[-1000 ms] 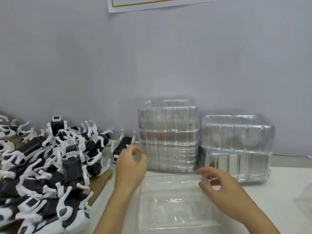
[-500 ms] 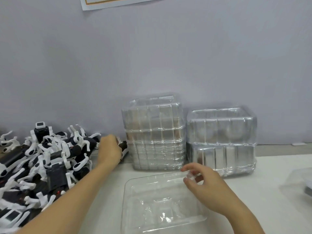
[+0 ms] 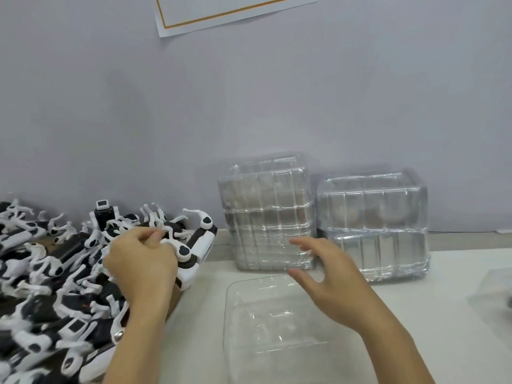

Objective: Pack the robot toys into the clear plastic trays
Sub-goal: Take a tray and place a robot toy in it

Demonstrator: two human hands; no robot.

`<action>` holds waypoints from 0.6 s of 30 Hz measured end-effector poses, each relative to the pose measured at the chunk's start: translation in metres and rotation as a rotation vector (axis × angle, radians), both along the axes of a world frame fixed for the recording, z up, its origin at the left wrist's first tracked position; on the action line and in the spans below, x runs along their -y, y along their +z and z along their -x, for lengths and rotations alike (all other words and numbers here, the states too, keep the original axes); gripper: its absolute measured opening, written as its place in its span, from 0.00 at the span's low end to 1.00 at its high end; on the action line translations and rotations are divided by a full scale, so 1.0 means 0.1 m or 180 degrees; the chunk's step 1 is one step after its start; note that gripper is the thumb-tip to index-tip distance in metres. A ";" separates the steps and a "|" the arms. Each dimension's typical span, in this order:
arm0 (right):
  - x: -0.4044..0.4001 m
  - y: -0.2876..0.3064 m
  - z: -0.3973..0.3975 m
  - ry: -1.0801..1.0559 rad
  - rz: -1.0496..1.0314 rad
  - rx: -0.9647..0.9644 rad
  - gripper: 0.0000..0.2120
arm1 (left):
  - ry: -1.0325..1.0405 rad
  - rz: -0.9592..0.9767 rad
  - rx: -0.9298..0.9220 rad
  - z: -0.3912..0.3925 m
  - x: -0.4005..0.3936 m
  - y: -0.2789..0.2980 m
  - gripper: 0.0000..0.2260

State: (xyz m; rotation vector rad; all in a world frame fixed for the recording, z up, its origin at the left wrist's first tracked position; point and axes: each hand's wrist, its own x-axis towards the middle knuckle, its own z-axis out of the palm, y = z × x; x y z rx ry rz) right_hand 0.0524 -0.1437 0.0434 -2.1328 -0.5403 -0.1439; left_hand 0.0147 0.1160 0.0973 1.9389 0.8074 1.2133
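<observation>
Robot toy (image 3: pixel 194 250): your left hand (image 3: pixel 141 261) grips it at the pile's (image 3: pixel 47 275) right edge.
Tray (image 3: pixel 277 325): open on the table — just beside the pile.
Right hand (image 3: pixel 329 281): fingers spread, holding nothing, above the tray's far rim.
Behind: two tray stacks (image 3: pixel 270 212) against the wall.

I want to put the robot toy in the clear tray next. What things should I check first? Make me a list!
1. Toy held: the left hand grips a robot toy at the edge of the toy pile. Ok.
2. Toy free of the pile: its limbs sit close to other toys. Cannot tell.
3. Tray ready: the open clear tray lies flat on the white table. Ok.
4. Tray empty: only clear plastic shows inside. Ok.
5. Tray steadied: the right hand hovers open above it, not holding it. Not ok.
6. Path: the tray stacks stand behind the tray, out of the way. Ok.
</observation>
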 end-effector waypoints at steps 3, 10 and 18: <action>-0.21 0.10 0.10 0.0268 -0.0003 0.0255 0.32 | -0.0165 0.0642 0.0460 0.26 0.10 -0.04 0.10; -0.60 0.14 0.25 0.0531 -0.0055 0.0971 0.46 | -0.1216 0.1939 0.0488 0.29 0.38 -0.21 0.08; -0.58 0.17 0.22 0.0298 -0.0244 0.1412 0.28 | -0.2117 0.2576 0.0153 0.24 0.54 -0.25 0.08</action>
